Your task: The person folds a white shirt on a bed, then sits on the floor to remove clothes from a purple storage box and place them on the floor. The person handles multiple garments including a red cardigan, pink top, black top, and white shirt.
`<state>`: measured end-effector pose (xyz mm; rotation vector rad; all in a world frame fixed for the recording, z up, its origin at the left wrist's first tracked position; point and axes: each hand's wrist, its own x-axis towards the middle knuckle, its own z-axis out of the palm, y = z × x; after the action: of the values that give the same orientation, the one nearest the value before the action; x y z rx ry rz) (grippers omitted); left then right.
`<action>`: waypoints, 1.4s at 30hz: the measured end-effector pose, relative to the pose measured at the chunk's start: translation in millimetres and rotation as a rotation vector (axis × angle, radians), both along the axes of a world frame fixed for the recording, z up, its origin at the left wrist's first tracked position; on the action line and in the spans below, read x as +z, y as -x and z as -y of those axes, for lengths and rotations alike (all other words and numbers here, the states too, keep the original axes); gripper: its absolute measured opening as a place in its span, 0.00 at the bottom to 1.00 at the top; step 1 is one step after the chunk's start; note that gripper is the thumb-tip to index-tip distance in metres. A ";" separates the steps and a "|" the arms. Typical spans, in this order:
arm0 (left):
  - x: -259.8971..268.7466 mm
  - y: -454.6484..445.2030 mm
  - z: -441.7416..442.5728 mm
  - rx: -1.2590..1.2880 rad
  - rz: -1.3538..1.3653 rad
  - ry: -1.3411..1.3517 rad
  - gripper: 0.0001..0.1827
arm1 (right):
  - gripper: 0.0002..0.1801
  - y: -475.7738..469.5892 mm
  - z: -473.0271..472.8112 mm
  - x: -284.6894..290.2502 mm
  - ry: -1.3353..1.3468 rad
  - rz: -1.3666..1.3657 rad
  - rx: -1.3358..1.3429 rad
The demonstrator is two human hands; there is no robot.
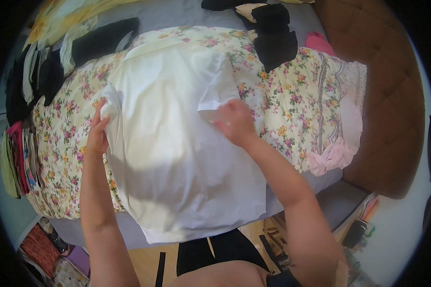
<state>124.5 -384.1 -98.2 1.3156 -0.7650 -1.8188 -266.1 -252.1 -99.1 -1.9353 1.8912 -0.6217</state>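
A white shirt (165, 136) lies spread out over a floral quilt (294, 107), collar at the far end and hem towards me. My left hand (100, 129) grips bunched white fabric at the shirt's left side, thumb and fingers around it. On the right, a short sleeve (217, 84) is turned inward over the shirt's body. My right hand (236, 122), blurred by motion, has its fingers at the opening of that sleeve and seems to pinch its edge.
Folded black clothes (276, 46) lie past the shirt, by a pink item (319, 43). More dark clothes (102, 41) lie at the far left, and a folded stack (12, 161) nearer. A brown padded headboard (384, 107) bounds the right. Pale pink cloth (332, 156) lies before it.
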 end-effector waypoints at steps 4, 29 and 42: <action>-4.4 4.3 3.7 -0.053 0.101 0.027 0.27 | 0.20 -6.9 9.3 -4.9 0.180 -0.188 -0.193; 4.7 -148.9 40.1 -0.524 1.237 0.074 0.13 | 0.19 149.2 14.7 -41.5 -0.125 0.750 -0.868; 39.4 -140.6 48.1 -0.328 0.810 0.174 0.10 | 0.18 82.5 125.5 -20.8 0.235 -0.103 -0.268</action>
<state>265.1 -432.2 -58.8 1.9030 -1.6020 -1.3611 -348.6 -377.5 -119.9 -1.8965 2.2538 -0.8728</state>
